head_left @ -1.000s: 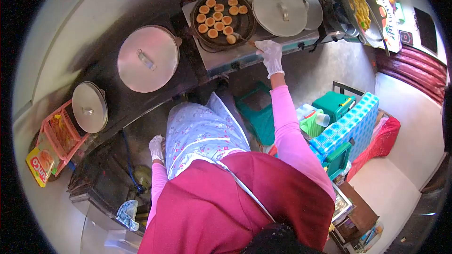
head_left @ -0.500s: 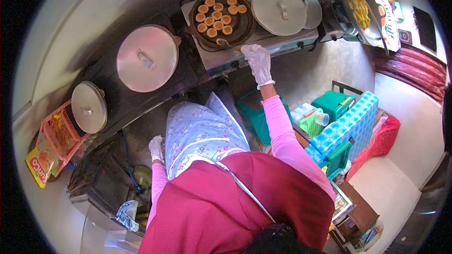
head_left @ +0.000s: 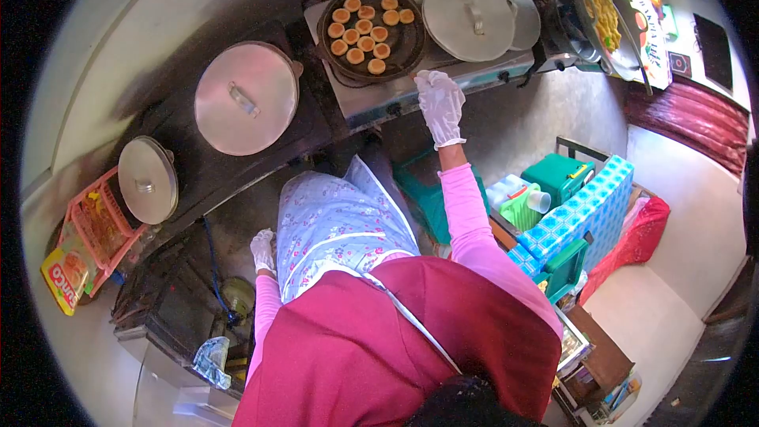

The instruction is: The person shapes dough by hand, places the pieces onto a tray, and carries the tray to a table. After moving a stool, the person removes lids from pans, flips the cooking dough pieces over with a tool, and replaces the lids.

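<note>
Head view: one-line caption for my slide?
Gloved right hand at the stove beside a pan of small cakes.

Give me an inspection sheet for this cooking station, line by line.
Surface: dark counter with a grey stove.
Job's things: black pan on the stove, holding round golden cakes.
Clutter: three lidded pots; red basket; wok of fried food.
Hands: right hand, gloved, open, at the stove edge beside the pan; left hand, gloved, low by the apron; grip unclear.
Cables: dark hose hanging under the counter.
Surroundings: blue and green boxes on the floor; red cloth.
</note>
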{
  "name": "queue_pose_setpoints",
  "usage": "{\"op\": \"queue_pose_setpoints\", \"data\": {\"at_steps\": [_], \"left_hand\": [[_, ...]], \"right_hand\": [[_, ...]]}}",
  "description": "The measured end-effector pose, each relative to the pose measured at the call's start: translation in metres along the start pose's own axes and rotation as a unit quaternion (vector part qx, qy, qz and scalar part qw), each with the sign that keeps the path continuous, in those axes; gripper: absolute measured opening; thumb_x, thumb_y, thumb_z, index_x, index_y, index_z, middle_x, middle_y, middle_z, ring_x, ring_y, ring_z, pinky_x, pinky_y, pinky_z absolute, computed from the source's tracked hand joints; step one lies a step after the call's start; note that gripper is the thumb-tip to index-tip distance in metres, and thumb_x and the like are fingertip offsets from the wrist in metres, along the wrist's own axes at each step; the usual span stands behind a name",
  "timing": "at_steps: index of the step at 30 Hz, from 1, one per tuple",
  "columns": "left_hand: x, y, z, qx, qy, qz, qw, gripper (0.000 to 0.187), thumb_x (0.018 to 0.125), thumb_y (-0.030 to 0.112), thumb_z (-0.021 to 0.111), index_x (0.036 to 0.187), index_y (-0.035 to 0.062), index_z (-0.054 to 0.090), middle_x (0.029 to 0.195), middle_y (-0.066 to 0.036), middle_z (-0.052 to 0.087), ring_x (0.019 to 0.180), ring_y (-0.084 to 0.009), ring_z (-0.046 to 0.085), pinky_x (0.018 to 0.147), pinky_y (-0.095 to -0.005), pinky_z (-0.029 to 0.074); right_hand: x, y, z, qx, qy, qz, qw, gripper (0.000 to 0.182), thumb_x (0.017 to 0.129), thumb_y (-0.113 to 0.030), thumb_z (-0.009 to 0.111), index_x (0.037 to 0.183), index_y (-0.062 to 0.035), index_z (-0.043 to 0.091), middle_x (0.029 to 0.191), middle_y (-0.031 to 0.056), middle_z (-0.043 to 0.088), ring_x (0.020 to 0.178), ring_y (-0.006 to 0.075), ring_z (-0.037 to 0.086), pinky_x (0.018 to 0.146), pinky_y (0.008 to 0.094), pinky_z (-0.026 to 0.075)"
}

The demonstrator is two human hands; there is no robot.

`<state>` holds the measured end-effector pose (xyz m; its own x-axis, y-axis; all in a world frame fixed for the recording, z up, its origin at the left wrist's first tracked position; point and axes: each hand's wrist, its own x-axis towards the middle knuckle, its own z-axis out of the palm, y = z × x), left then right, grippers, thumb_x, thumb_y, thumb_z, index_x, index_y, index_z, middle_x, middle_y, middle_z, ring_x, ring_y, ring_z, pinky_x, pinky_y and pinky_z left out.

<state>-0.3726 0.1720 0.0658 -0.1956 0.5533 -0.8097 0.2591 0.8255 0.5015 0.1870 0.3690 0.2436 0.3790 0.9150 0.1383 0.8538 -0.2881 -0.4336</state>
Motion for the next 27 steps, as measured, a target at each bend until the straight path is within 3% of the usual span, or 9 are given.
{"op": "queue_pose_setpoints", "data": {"at_steps": [8, 11, 14, 15, 18, 21, 22, 23, 27], "left_hand": [[-0.006, 0.011, 0.004, 0.106, 0.006, 0.097, 0.99, 0.025, 0.085, 0.017, 0.056, 0.099, 0.002, 0.07, 0.091, -0.009, 0.071, 0.084, -0.0201, 0.063, 0.077, -0.0305, 0.047], [-0.025, 0.039, 0.01, 0.011, 0.006, -0.007, 1.0, 0.022, 0.086, 0.018, 0.057, 0.098, 0.0044, 0.07, 0.085, -0.005, 0.069, 0.073, -0.0153, 0.061, 0.066, -0.0284, 0.047], [-0.003, 0.003, 0.005, -0.059, -0.009, 0.025, 0.998, 0.02, 0.087, 0.018, 0.058, 0.098, 0.0064, 0.069, 0.08, 0.0, 0.066, 0.063, -0.0106, 0.056, 0.055, -0.0254, 0.044], [-0.009, 0.008, 0.005, -0.046, -0.006, 0.007, 0.999, 0.02, 0.087, 0.018, 0.058, 0.098, 0.0065, 0.069, 0.08, 0.0, 0.066, 0.062, -0.0102, 0.056, 0.055, -0.0252, 0.044], [-0.026, 0.038, 0.01, -0.016, -0.001, -0.026, 1.0, 0.019, 0.087, 0.018, 0.059, 0.098, 0.0067, 0.069, 0.081, -0.001, 0.066, 0.061, -0.0096, 0.056, 0.053, -0.0248, 0.044], [-0.023, 0.045, 0.012, -0.005, -0.001, 0.004, 1.0, 0.018, 0.087, 0.017, 0.058, 0.098, 0.0068, 0.068, 0.083, -0.001, 0.067, 0.063, -0.0095, 0.058, 0.054, -0.0246, 0.045], [-0.021, 0.041, 0.012, -0.008, 0.004, 0.033, 0.999, 0.018, 0.087, 0.017, 0.058, 0.098, 0.0071, 0.068, 0.083, -0.002, 0.067, 0.064, -0.0095, 0.058, 0.053, -0.0245, 0.045], [-0.02, 0.036, 0.01, -0.011, 0.01, 0.06, 0.998, 0.018, 0.087, 0.017, 0.058, 0.099, 0.0073, 0.068, 0.084, -0.002, 0.067, 0.064, -0.0095, 0.058, 0.053, -0.0244, 0.045], [-0.026, 0.046, 0.008, -0.081, -0.002, -0.055, 0.995, 0.018, 0.087, 0.017, 0.059, 0.1, 0.0088, 0.067, 0.084, -0.002, 0.068, 0.064, -0.0103, 0.059, 0.052, -0.0249, 0.045]], "right_hand": [[-0.004, 0.007, 0.027, -0.017, 0.003, -0.041, 0.999, 0.015, 0.084, -0.022, 0.06, 0.086, -0.0084, 0.064, 0.081, 0.0108, 0.063, 0.073, 0.0306, 0.062, 0.066, 0.0421, 0.049], [0.0, 0.004, 0.026, -0.072, 0.021, 0.002, 0.997, 0.015, 0.085, -0.021, 0.059, 0.086, -0.007, 0.064, 0.082, 0.0109, 0.064, 0.072, 0.031, 0.062, 0.064, 0.0419, 0.048], [0.006, 0.015, 0.021, 0.029, 0.065, 0.029, 0.997, 0.015, 0.087, -0.019, 0.058, 0.088, -0.0063, 0.064, 0.081, 0.0123, 0.064, 0.071, 0.0309, 0.062, 0.061, 0.0411, 0.047], [0.012, 0.018, 0.028, 0.166, 0.069, 0.17, 0.969, 0.017, 0.087, -0.018, 0.058, 0.092, -0.0034, 0.064, 0.075, 0.0137, 0.062, 0.066, 0.0261, 0.061, 0.059, 0.0375, 0.047], [0.034, 0.014, 0.036, 0.362, 0.123, 0.298, 0.875, 0.022, 0.087, -0.021, 0.059, 0.091, 0.0005, 0.065, 0.07, 0.0153, 0.06, 0.061, 0.022, 0.058, 0.061, 0.0354, 0.047], [0.047, 0.069, 0.098, 0.256, 0.121, 0.242, 0.928, 0.016, 0.085, -0.016, 0.06, 0.079, -0.0019, 0.064, 0.07, 0.0129, 0.061, 0.059, 0.0194, 0.056, 0.06, 0.0328, 0.048], [0.05, 0.072, 0.101, 0.027, 0.054, 0.157, 0.986, 0.015, 0.084, -0.018, 0.062, 0.077, -0.0041, 0.062, 0.072, 0.0113, 0.062, 0.06, 0.0204, 0.058, 0.059, 0.0339, 0.049], [0.053, 0.075, 0.104, -0.21, 0.033, 0.058, 0.975, 0.016, 0.083, -0.019, 0.063, 0.075, -0.0062, 0.06, 0.073, 0.0097, 0.064, 0.062, 0.0213, 0.061, 0.058, 0.035, 0.05], [0.072, 0.068, 0.12, -0.024, 0.002, 0.184, 0.983, 0.019, 0.083, -0.022, 0.064, 0.077, -0.0047, 0.061, 0.079, 0.0086, 0.066, 0.068, 0.0218, 0.063, 0.058, 0.0348, 0.05]]}}
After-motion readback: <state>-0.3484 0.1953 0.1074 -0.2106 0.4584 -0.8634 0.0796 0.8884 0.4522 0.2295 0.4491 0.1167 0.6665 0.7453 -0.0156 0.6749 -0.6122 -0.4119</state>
